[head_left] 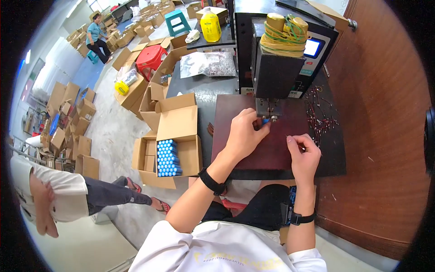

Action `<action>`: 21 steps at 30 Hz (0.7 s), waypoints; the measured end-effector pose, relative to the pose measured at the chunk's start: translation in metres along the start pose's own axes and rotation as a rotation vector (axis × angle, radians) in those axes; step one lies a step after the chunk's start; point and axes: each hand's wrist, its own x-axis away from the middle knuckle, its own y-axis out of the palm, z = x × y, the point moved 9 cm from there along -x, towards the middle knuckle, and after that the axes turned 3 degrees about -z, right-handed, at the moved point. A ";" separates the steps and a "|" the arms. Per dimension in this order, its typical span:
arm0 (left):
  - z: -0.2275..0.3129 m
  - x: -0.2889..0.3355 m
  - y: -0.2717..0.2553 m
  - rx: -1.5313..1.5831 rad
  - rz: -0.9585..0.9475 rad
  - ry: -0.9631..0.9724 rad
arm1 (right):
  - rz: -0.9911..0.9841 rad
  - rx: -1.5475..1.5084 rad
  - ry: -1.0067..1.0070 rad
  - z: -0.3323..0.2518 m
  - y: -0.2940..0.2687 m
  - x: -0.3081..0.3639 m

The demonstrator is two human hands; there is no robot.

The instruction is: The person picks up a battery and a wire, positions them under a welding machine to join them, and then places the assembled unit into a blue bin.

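Observation:
My left hand (244, 133) is closed around a blue cylindrical battery cell (265, 121), of which only a small part shows past my fingers. It holds the cell at the two metal tips under the head of a black spot-welding machine (277, 75). My right hand (304, 156) hovers to the right over the dark red work mat (267, 152), thumb and forefinger pinched together. Whatever lies in that pinch is too small to make out. Several blue cells (167, 158) stand in rows in an open cardboard box (192, 156) left of the mat.
Thin red and black wires (321, 118) lie scattered right of the machine, near a brown wooden panel (376, 136). A plastic bag of parts (208, 64) and a yellow jug (210, 26) are behind on the left. Another person (68, 195) stands at the left; one more is farther back.

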 end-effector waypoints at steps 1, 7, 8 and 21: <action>0.002 0.000 0.000 -0.056 0.005 0.027 | 0.001 -0.002 -0.004 0.000 0.000 -0.001; -0.015 0.002 0.000 0.134 -0.020 -0.187 | 0.006 -0.099 0.088 0.009 -0.007 0.002; -0.016 0.004 -0.003 0.132 -0.005 -0.184 | 0.000 -0.160 0.123 0.012 -0.007 0.003; -0.014 0.008 -0.010 0.224 0.066 -0.188 | -0.102 -0.207 0.189 0.009 0.018 -0.005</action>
